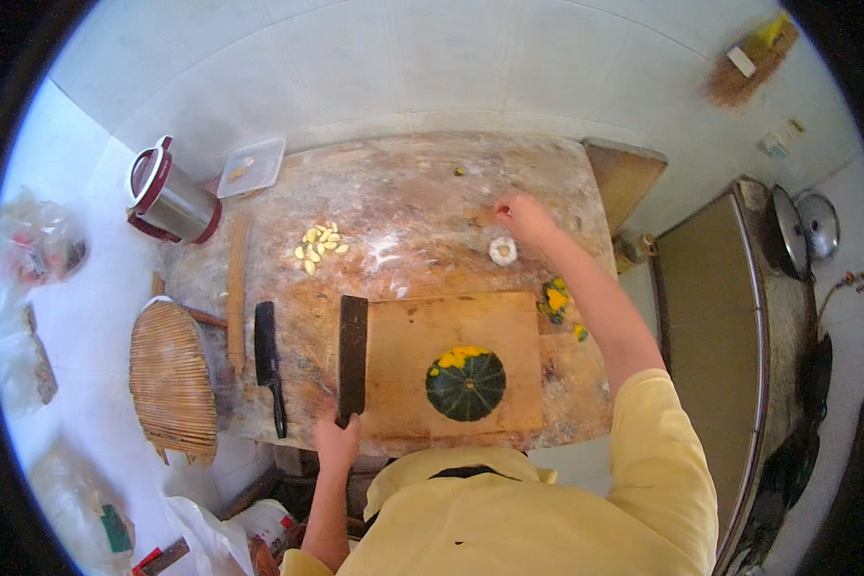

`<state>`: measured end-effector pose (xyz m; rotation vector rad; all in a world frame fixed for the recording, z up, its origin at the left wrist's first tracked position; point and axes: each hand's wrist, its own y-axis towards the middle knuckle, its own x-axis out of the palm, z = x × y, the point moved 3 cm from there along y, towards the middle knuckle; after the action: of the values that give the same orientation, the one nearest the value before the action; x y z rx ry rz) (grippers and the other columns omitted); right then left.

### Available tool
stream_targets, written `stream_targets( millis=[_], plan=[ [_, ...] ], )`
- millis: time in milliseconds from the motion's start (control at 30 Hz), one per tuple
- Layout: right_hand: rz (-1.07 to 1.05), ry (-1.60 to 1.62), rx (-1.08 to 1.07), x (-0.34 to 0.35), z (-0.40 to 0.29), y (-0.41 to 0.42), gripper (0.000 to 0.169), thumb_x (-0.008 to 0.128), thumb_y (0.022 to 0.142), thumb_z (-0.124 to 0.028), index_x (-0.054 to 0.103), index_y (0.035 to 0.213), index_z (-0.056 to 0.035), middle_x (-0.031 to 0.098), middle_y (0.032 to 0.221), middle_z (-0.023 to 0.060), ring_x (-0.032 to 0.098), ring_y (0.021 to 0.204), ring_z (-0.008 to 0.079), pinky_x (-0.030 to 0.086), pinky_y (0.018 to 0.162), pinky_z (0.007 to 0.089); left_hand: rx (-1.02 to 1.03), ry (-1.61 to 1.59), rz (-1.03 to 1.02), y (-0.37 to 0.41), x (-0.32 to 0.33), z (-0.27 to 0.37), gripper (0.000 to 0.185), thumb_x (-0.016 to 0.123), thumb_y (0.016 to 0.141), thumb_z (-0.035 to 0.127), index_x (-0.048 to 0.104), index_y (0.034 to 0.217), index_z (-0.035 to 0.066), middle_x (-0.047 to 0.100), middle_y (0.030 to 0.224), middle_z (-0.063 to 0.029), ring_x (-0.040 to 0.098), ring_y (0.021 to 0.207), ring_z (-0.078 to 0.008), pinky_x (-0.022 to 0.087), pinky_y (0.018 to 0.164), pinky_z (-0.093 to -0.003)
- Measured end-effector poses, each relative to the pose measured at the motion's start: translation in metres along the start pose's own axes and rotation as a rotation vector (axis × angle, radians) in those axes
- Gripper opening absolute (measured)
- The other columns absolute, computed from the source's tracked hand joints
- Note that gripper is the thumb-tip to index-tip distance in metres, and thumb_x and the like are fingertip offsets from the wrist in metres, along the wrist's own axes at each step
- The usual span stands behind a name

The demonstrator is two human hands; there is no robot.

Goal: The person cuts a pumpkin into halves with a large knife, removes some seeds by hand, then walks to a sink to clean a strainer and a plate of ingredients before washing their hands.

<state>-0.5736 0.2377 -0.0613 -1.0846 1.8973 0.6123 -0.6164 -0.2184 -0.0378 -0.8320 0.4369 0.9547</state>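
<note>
My left hand (337, 441) grips the lower end of a long dark rectangular slab (353, 353), possibly a whetstone, at the left edge of a wooden cutting board (396, 389). On the board sits a dark green squash (466, 392), its rind pared to yellow flesh along the far side. Beyond the board, my right hand (527, 219) is over the table with its fingers curled; whether they hold anything cannot be made out. Just below that hand is a garlic bulb (503, 250). Peeled garlic cloves (315, 247) lie in a loose group farther left. A black-bladed knife (266, 345) rests left of the slab.
Squash trimmings (555, 299) lie beneath my right forearm. Along the table's left side are a wooden strip (237, 288) and a slatted round mat (173, 378). A steel-and-maroon jug (176, 194) and a clear plastic lid (252, 168) stand at the back left. A cabinet (705, 345) flanks the right.
</note>
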Motion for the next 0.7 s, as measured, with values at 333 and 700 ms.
stream_targets(
  millis=[333,700],
  plan=[
    [0.076,-0.201,0.061,0.068,0.014,0.141,0.012,0.059,0.068,-0.006,0.061,0.079,-0.002,0.061,0.089,0.0139,0.057,0.084,0.029,0.046,0.073,0.0389,-0.023,0.091,0.099,-0.014,0.008,0.016,0.027,0.056,0.074,0.013,0.059,0.091,-0.007,0.06,0.071,-0.0207,0.06,0.066,-0.0301,0.045,0.062,-0.0372],
    [-0.028,-0.105,0.011,-0.007,0.056,0.053,0.014,0.058,0.069,-0.013,0.062,0.079,-0.0045,0.061,0.079,0.0165,0.059,0.075,0.0312,0.048,0.065,0.0405,0.05,0.139,0.106,-0.012,0.012,0.016,0.024,0.057,0.074,0.012,0.059,0.09,-0.005,0.059,0.069,-0.0184,0.059,0.063,-0.0289,0.044,0.058,-0.0358]
  ],
)
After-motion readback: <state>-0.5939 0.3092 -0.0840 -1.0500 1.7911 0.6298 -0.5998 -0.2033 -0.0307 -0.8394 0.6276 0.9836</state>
